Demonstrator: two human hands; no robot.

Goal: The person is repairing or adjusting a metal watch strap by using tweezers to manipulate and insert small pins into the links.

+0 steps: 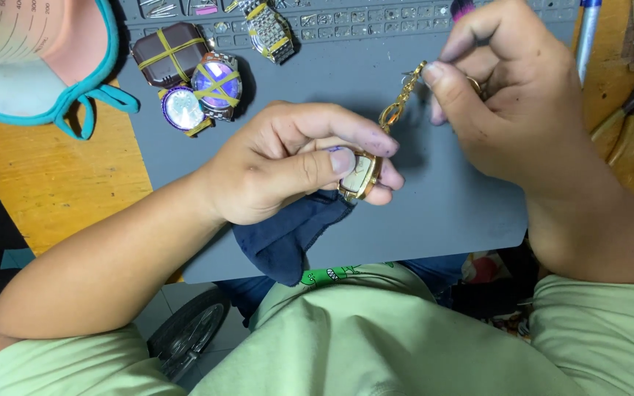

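Note:
My left hand [295,161] grips a small gold watch case [361,176] between thumb and fingers, with a dark blue cloth [288,238] tucked under the palm. A gold chain strap [403,95] runs up from the case to my right hand [522,103], which pinches its upper end between thumb and fingers. A tool with a purple tip [461,9] sticks out above the right hand's fingers. Both hands hover over the grey work mat [434,213].
Several watches bound with yellow bands [192,73] lie on the mat's far left, another [271,31] near the parts tray at the top edge. A bowl with a teal rim [38,59] sits at top left on the wooden bench [60,176]. Pliers [625,121] and pens lie at right.

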